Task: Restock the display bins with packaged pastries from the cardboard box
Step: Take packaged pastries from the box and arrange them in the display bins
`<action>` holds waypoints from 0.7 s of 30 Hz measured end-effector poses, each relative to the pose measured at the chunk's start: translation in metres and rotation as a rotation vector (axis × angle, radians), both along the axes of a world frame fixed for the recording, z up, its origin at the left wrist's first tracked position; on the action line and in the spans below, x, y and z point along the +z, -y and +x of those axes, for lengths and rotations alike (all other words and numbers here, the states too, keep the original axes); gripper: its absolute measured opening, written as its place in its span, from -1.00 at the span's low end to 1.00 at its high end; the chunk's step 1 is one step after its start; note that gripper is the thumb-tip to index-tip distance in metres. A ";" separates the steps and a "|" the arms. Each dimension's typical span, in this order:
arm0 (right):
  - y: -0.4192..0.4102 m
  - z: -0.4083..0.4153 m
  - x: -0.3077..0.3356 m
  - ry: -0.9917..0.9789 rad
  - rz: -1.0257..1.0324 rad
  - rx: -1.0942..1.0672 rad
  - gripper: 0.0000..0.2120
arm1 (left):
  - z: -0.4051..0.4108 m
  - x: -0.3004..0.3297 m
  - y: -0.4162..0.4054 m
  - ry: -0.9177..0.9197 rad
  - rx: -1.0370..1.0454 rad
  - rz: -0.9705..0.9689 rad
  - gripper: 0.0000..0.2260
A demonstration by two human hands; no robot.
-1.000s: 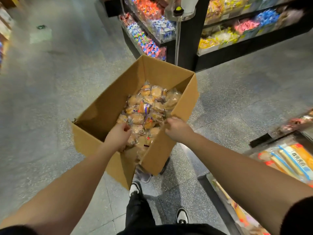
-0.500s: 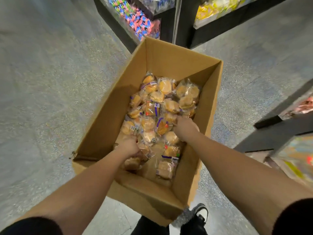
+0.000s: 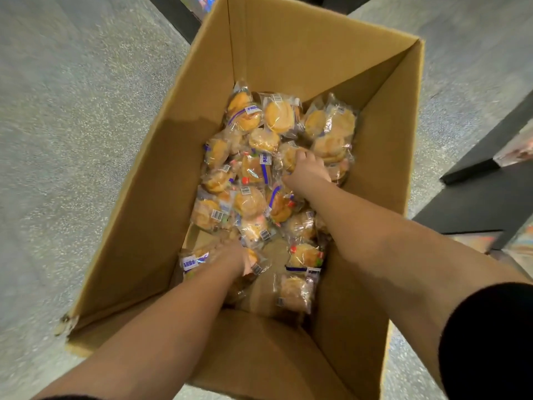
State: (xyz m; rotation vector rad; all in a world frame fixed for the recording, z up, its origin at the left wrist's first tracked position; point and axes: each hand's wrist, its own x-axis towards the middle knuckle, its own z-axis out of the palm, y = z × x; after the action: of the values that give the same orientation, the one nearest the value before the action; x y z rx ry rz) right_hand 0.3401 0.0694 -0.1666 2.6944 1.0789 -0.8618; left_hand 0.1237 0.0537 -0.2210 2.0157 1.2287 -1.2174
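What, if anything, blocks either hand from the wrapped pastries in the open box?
Nothing visible. The cardboard box is open at the top, and both hands are already down among the packaged pastries. The left hand is blurred at the near end of the pile; the right hand curls its fingers into packets farther back.

Both my arms reach forward and down, bare to the elbows with dark sleeves at the near edge of view. My left hand [image 3: 235, 259] is low and blurred, fingers curled downward around something. My right hand [image 3: 307, 168] is farther out, knuckles up, fingers bent and closing under the palm.
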 end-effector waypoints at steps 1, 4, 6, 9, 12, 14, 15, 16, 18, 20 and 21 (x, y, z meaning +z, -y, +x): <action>-0.004 0.000 -0.005 -0.007 -0.008 -0.012 -0.24 | -0.001 -0.005 0.000 -0.017 -0.006 0.003 -0.39; -0.014 -0.004 -0.013 0.002 -0.037 -0.057 -0.16 | 0.001 -0.014 -0.002 -0.037 -0.018 0.004 -0.38; -0.017 -0.007 -0.018 0.072 -0.033 -0.048 -0.20 | 0.002 -0.018 -0.005 -0.038 0.015 -0.007 -0.35; -0.013 -0.007 -0.021 0.135 -0.024 -0.027 -0.34 | 0.004 -0.020 -0.007 -0.037 0.045 -0.034 -0.32; -0.008 -0.001 -0.014 0.098 0.022 -0.068 -0.47 | 0.005 -0.007 -0.007 -0.010 0.032 -0.034 -0.34; -0.003 0.001 -0.004 0.050 0.069 -0.117 -0.53 | 0.008 0.008 -0.008 0.022 0.025 -0.031 -0.41; 0.001 0.001 0.004 0.014 0.092 -0.152 -0.54 | 0.009 0.014 -0.009 0.055 0.024 -0.020 -0.44; 0.005 0.001 0.010 -0.019 0.114 -0.188 -0.53 | 0.009 0.026 -0.010 0.096 0.054 -0.013 -0.44; 0.014 -0.002 0.030 -0.075 0.143 -0.248 -0.51 | 0.005 0.049 -0.010 0.200 0.152 -0.015 -0.45; 0.025 -0.006 0.054 -0.179 0.213 -0.321 -0.50 | -0.001 0.079 -0.011 0.320 0.294 -0.040 -0.44; 0.032 -0.009 0.069 -0.252 0.258 -0.366 -0.49 | -0.005 0.095 -0.011 0.375 0.357 -0.052 -0.40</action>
State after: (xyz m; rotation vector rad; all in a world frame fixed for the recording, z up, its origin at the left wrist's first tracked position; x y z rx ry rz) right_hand 0.3315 0.0374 -0.0975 3.1286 0.7911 -1.2235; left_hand 0.1182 0.0649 -0.1257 1.7827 1.2765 -0.6599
